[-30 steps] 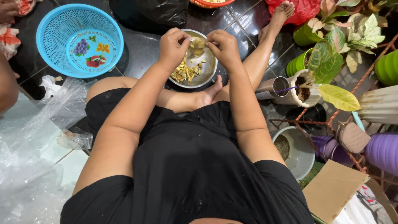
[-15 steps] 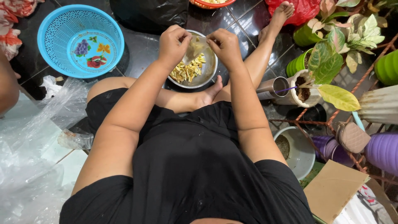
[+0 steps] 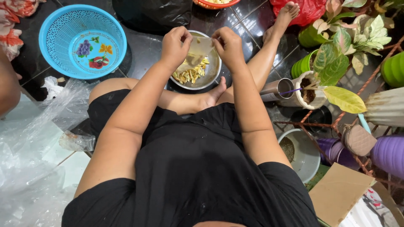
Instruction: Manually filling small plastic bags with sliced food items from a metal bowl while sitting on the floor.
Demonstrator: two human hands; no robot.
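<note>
I sit on the dark tiled floor with a round metal bowl (image 3: pixel 213 70) in front of my legs. It holds yellowish cut pieces (image 3: pixel 190 75). My left hand (image 3: pixel 176 43) and my right hand (image 3: pixel 227 45) are both raised over the bowl. Between them they pinch a small clear plastic bag (image 3: pixel 197 52), each hand on one side of its top edge. The bag hangs slanted above the pieces, and I cannot tell what is inside it.
A blue plastic basket (image 3: pixel 54 25) with a flowered bottom stands at the far left. Clear plastic sheeting (image 3: pixel 29 168) lies on my left. Potted plants (image 3: pixel 336 54), a metal cup (image 3: pixel 277 89), purple pots (image 3: pixel 389 153) and cardboard (image 3: pixel 338 193) crowd the right. Another person's arm (image 3: pixel 8 88) shows at the left edge.
My hands have moved slightly apart over the bowl, and the clear bag now shows stretched between them. The bowl and basket stay where they were.
</note>
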